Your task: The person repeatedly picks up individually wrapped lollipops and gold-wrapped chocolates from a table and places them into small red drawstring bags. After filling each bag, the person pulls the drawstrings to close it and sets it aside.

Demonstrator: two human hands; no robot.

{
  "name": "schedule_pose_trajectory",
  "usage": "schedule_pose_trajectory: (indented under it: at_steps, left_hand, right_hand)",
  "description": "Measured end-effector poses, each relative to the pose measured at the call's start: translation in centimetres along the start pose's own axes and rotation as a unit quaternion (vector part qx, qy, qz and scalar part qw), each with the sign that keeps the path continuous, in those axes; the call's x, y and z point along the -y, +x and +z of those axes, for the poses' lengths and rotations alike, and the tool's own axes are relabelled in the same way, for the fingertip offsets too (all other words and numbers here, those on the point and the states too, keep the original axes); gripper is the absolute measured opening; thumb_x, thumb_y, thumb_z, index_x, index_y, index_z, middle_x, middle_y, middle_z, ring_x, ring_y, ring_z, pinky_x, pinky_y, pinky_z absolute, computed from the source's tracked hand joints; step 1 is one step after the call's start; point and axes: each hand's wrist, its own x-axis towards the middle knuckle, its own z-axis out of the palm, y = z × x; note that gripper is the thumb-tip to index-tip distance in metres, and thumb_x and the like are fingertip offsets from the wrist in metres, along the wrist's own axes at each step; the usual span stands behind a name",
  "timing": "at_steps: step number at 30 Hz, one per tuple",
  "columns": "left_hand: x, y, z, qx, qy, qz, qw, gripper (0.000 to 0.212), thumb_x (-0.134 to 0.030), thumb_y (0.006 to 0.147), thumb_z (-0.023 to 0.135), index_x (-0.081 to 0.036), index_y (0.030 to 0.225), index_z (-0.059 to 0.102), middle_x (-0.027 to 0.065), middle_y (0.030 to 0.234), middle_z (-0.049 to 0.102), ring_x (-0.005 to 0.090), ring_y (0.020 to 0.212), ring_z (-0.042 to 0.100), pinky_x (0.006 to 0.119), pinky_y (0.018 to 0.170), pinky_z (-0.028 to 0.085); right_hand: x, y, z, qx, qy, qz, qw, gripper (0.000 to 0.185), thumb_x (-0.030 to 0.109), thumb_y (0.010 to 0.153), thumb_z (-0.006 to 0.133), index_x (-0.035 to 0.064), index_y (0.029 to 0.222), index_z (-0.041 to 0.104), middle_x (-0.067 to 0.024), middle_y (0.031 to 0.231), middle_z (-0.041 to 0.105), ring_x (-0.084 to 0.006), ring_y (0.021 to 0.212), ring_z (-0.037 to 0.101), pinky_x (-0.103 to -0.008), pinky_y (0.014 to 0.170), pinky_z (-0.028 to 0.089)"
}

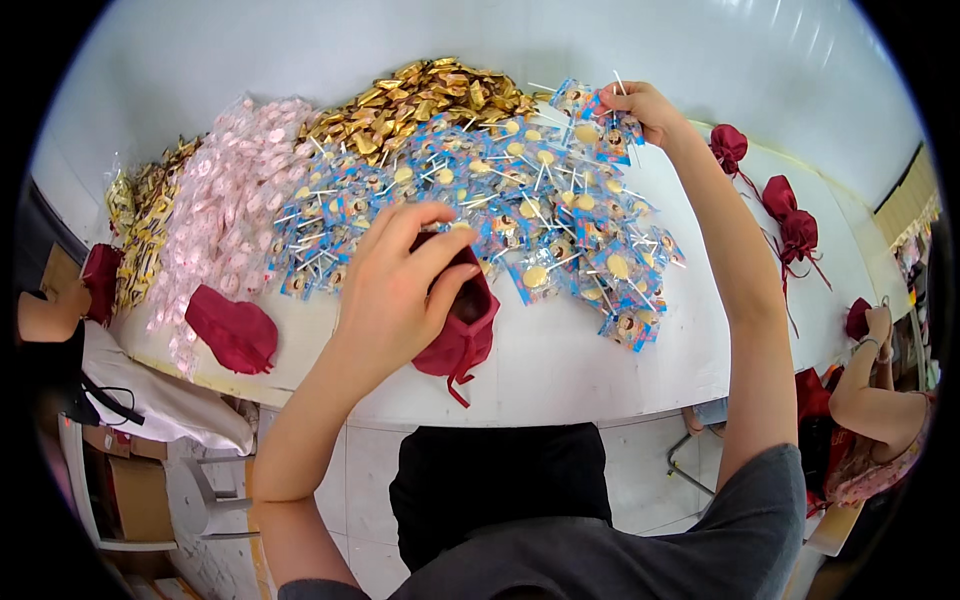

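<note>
My left hand (pixel 405 281) grips the rim of a dark red fabric drawstring pouch (pixel 463 337), whose mouth gapes towards the lollipops. A tie string hangs from the pouch onto the white table (pixel 540 382). Farther off to the right, my right hand (pixel 637 109) pinches a wrapped lollipop (pixel 615 142) by its white stick, above the edge of the heap. That heap of flat lollipops (pixel 480 180) in blue and clear wrappers spreads across the middle. The pouch's contents are mostly hidden in shadow.
Gold-wrapped sweets (pixel 427 94), pink-and-white packets (pixel 232 180) and yellow-brown packets (pixel 142 255) lie heaped behind and left. Another red pouch (pixel 232 330) lies flat at left. Several tied pouches (pixel 795 232) stand at right. One person's hand (pixel 71 300) and another's (pixel 879 322) hold pouches at either side.
</note>
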Motion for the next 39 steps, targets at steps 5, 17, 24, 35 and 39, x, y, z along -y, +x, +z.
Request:
schedule_pose_trajectory:
  at_steps: [5,17,24,35,39]
  left_hand:
    - [0.3,2.5,1.6,-0.056,-0.281,-0.246,0.926,0.04,-0.011,0.082,0.069,0.003,0.117,0.055,0.0163,0.112,0.059,0.0278,0.107,0.058,0.038,0.083,0.051]
    - [4.0,7.9,3.2,0.008,-0.757,-0.38,0.531,0.038,-0.03,0.091,0.061,-0.002,0.116,0.052,0.0119,0.11,0.061,0.0277,0.096,0.063,0.051,0.085,0.052]
    - [6.3,5.1,2.6,-0.032,-0.303,-0.295,0.906,0.028,-0.02,0.082,0.073,0.002,0.095,0.059,0.0067,0.077,0.064,0.0127,0.061,0.062,0.025,0.049,0.05]
    - [3.0,6.2,0.0,0.15,0.11,0.005,0.983,0.034,-0.027,0.069,0.078,0.001,0.083,0.063,0.0192,0.067,0.06,0.0366,0.066,0.06,0.04,0.061,0.047]
    - [1.1,6.5,-2.2,0.228,0.031,0.009,0.973,0.033,-0.022,0.067,0.079,0.003,0.079,0.061,0.0166,0.057,0.052,0.0325,0.053,0.047,0.037,0.053,0.041]
  right_hand:
    - [0.9,-2.6,3.1,0.11,0.178,-0.02,0.978,0.021,0.015,0.09,0.063,0.0006,0.104,0.059,-0.0099,0.092,0.066,-0.0164,0.079,0.066,-0.0323,0.068,0.06]
    - [0.7,-9.0,14.9,0.074,0.059,-0.105,0.99,0.007,0.011,0.088,0.061,0.0047,0.09,0.061,-0.003,0.082,0.061,-0.0104,0.074,0.055,-0.0269,0.067,0.047]
    - [-1.2,-13.2,16.8,0.154,-0.155,0.031,0.975,0.018,0.019,0.091,0.061,0.0022,0.097,0.06,-0.0057,0.086,0.063,-0.0098,0.077,0.057,-0.027,0.068,0.047]
    - [6.3,-14.9,17.6,0.046,-0.269,-0.428,0.862,0.023,0.01,0.08,0.067,0.0054,0.102,0.065,-0.0107,0.085,0.065,-0.0253,0.075,0.063,-0.0336,0.065,0.05]
    - [7.1,-16.2,16.1,0.065,-0.345,-0.585,0.731,0.014,0.005,0.079,0.065,0.0045,0.092,0.066,-0.0097,0.081,0.065,-0.0282,0.071,0.061,-0.0345,0.063,0.05]
